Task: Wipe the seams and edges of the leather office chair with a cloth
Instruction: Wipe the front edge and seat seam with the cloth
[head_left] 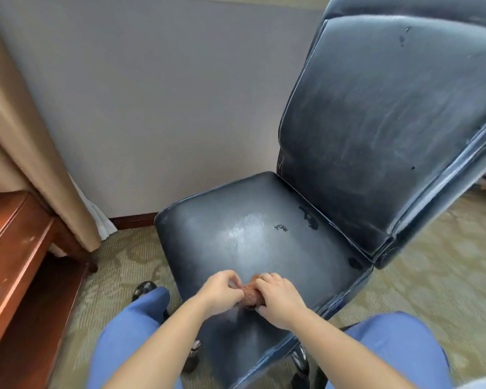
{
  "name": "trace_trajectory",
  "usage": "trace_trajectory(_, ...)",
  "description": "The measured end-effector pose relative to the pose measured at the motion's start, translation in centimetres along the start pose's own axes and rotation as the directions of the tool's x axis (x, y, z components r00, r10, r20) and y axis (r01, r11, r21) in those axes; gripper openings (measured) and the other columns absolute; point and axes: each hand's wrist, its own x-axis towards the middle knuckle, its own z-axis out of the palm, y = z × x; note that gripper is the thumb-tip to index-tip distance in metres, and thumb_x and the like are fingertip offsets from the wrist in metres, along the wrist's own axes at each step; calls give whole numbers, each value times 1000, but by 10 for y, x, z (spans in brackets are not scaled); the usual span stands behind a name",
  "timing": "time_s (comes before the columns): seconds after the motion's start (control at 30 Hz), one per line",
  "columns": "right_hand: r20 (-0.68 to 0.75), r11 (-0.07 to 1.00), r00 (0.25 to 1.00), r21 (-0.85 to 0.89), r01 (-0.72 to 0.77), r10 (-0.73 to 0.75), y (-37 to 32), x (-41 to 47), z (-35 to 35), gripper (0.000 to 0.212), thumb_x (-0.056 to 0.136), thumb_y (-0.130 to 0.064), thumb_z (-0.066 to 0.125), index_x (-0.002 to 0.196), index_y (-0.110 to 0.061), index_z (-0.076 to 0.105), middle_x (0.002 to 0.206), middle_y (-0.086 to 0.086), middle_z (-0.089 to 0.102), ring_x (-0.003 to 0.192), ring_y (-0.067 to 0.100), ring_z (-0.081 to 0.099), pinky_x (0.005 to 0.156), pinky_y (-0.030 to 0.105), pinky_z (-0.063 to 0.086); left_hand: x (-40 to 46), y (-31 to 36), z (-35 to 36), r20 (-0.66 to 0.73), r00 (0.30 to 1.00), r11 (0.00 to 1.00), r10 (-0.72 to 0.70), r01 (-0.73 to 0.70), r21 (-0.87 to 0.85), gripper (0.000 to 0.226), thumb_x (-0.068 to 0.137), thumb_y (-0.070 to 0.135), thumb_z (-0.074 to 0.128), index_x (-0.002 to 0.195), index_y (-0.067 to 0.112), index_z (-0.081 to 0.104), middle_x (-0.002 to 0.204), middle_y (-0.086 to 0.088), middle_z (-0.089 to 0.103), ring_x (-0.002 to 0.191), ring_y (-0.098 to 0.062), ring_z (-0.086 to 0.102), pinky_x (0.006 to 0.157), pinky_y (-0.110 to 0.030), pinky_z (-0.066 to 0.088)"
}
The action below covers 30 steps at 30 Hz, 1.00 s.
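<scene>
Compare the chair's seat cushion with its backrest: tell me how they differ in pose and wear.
The seat cushion lies roughly flat; the backrest rises tilted behind it. The seat cushion shows large peeled patches near its rear edge, while the backrest has only small chips plus broad hazy streaks. Both hands, left hand and right hand, grip a brown cloth over the seat cushion; nothing touches the backrest. Both are dark, worn leather with piped edges.
</scene>
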Motion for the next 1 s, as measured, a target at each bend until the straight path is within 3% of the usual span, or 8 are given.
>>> trace_trajectory(0.13, 8, 853, 959, 455, -257, 284, -15, -2, -14, 11, 86, -17, 49, 95, -21, 53, 100, -1, 59, 92, 21, 53, 75, 31, 42, -11, 10, -13, -58, 998, 976, 9, -21, -217, 15, 77, 6, 53, 84, 18, 60, 67, 3, 67, 65, -19, 51, 59, -26, 42)
trace_trajectory(0.27, 107, 464, 885, 820, -336, 452, -24, 0, -27, 11, 88, -13, 52, 93, -21, 55, 94, 3, 65, 79, 18, 60, 69, 24, 51, -15, 13, -15, -127, 991, 963, 28, -61, -263, 19, 76, 3, 58, 82, 21, 59, 79, -1, 69, 67, -18, 53, 62, -26, 42)
trace_trajectory(0.37, 181, 205, 843, 924, -322, 507, -32, -2, -37, 13, 90, -8, 51, 101, -13, 56, 81, 3, 61, 67, 12, 57, 46, 12, 44, -15, 14, -9, -188, 981, 957, 44, -96, -274, 20, 79, 4, 63, 82, 23, 60, 83, -1, 68, 67, -14, 55, 63, -24, 43)
trace_trajectory(0.5, 330, -200, 815, 943, -264, 477, -44, 0, -42, 26, 91, -6, 42, 109, -6, 60, 93, 12, 67, 78, 24, 64, 70, 35, 56, -9, 18, -2, -268, 963, 947, 36, -118, -298, 22, 80, 3, 66, 81, 25, 60, 82, 5, 62, 72, -11, 56, 65, -21, 44)
trace_trajectory(0.57, 369, -343, 820, 912, -227, 438, -51, -2, -47, 19, 93, -11, 45, 99, -8, 63, 83, 11, 67, 67, 20, 63, 57, 27, 55, -7, 19, -1, -285, 958, 940, 22, -116, -319, 21, 80, 3, 67, 87, 22, 63, 86, 4, 62, 79, -13, 58, 71, -22, 46)
trace_trajectory(0.7, 365, -363, 826, 907, -213, 429, -54, -2, -49, 15, 94, -10, 50, 101, -12, 63, 85, 12, 65, 70, 22, 63, 62, 31, 55, -8, 15, 0, -220, 975, 933, 43, -117, -341, 29, 75, 2, 73, 94, 22, 67, 99, 1, 67, 93, -16, 65, 87, -29, 53)
trace_trajectory(0.87, 390, -289, 802, 915, -282, 453, -43, 3, -37, 3, 92, -17, 55, 94, -20, 56, 90, 8, 67, 79, 25, 65, 78, 37, 54, -9, 6, 6, -174, 981, 924, 89, -146, -354, 47, 70, -12, 67, 108, 15, 65, 104, 2, 68, 92, -13, 65, 78, -20, 54)
trace_trajectory(1.0, 317, -179, 809, 948, -262, 495, -37, 3, -30, 17, 89, -4, 51, 99, -17, 49, 91, 7, 61, 71, 19, 62, 59, 27, 55, -5, -12, 13, -275, 954, 982, 117, -153, -111, 42, 79, -4, 54, 111, 21, 62, 111, 7, 65, 108, -16, 60, 92, -24, 47)
